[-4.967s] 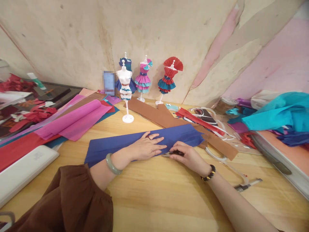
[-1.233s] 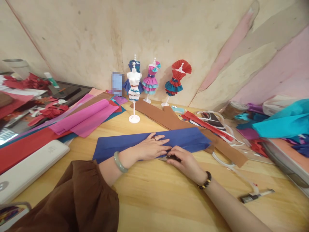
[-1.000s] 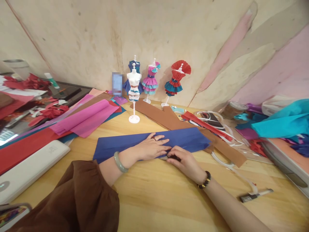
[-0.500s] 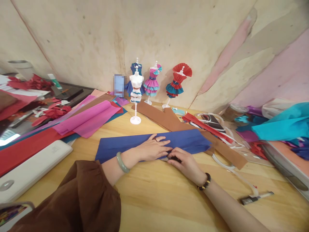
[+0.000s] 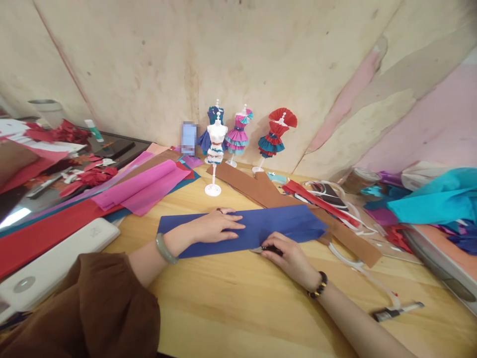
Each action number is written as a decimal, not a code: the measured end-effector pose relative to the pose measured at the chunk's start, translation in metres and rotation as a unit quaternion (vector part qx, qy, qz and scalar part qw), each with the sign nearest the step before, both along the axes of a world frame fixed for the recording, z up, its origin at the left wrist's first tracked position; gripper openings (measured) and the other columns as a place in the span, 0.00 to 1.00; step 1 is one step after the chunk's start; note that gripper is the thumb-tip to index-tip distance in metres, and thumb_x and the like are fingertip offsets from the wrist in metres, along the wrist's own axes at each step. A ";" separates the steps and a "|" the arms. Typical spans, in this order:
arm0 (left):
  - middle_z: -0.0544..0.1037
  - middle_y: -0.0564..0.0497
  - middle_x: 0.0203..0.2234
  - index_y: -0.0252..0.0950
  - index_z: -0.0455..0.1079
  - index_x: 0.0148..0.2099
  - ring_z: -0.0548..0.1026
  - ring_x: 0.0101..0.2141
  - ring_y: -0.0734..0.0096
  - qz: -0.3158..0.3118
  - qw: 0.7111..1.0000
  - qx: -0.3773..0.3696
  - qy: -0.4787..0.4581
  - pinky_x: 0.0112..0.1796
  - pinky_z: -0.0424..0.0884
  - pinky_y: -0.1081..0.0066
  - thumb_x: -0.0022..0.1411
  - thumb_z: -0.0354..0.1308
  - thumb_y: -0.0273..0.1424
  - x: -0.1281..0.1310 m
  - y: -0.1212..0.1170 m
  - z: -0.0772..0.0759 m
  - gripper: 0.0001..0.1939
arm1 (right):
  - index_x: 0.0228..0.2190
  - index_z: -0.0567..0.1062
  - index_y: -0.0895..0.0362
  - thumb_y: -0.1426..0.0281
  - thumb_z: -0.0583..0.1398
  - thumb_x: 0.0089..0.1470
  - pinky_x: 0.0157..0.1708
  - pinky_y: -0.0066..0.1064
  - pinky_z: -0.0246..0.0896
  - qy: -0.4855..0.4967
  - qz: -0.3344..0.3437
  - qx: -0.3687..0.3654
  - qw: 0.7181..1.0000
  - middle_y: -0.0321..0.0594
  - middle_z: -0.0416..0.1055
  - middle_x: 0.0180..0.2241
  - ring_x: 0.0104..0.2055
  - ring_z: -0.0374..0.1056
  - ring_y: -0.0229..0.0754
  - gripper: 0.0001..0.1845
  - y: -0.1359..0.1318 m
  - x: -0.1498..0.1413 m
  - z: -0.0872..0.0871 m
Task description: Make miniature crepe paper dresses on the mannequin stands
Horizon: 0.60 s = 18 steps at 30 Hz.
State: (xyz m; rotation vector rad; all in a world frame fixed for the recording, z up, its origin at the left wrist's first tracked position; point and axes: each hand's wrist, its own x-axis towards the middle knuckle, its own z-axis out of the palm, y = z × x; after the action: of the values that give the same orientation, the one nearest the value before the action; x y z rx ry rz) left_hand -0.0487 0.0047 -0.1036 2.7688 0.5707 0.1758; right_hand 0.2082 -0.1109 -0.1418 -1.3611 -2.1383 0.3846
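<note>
A long folded piece of blue crepe paper [image 5: 268, 221] lies across the wooden table in front of me. My left hand [image 5: 216, 226] rests flat on its left part, fingers spread and pointing right. Close to the paper's near edge, my right hand [image 5: 285, 253] is closed around the dark handle of a small knife [image 5: 272, 249]. The knife's short silver blade points left along that edge. Most of the handle is hidden by my fingers. A brown paper strip [image 5: 356, 243] shows past the blue paper's right end.
A white dress form [image 5: 216, 136] stands behind the paper, with several dressed ones by the wall. Coloured paper sheets [image 5: 145, 186] and a white power-bank-like box [image 5: 63, 263] lie left. Right are a capped pen-like tool [image 5: 397, 311], white cords and turquoise paper [image 5: 436, 196].
My left hand has slid left along the blue paper, away from my right hand. The knife blade shows more clearly now. The view has shifted slightly.
</note>
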 end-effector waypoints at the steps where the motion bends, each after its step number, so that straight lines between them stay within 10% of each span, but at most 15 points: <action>1: 0.63 0.52 0.62 0.48 0.66 0.59 0.55 0.63 0.57 0.000 1.000 0.000 0.003 0.59 0.54 0.57 0.68 0.47 0.43 -0.004 -0.001 -0.003 0.20 | 0.35 0.75 0.54 0.62 0.57 0.60 0.36 0.33 0.65 0.000 0.000 0.000 1.000 0.41 0.72 0.33 0.35 0.69 0.41 0.10 0.000 0.000 0.000; 18: 0.53 0.52 0.66 0.53 0.62 0.61 0.49 0.65 0.53 0.001 1.000 0.010 0.023 0.59 0.49 0.52 0.68 0.42 0.47 -0.009 -0.002 -0.018 0.22 | 0.36 0.74 0.54 0.62 0.58 0.59 0.37 0.33 0.65 -0.026 -0.022 -0.006 0.999 0.41 0.72 0.34 0.35 0.69 0.41 0.09 -0.004 -0.013 0.008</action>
State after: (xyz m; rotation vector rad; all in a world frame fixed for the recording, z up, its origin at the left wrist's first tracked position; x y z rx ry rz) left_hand -0.0578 0.0024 -0.1216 2.7985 0.5877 0.1199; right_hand 0.1951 -0.1153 -0.1338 -1.4363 -2.1476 0.3504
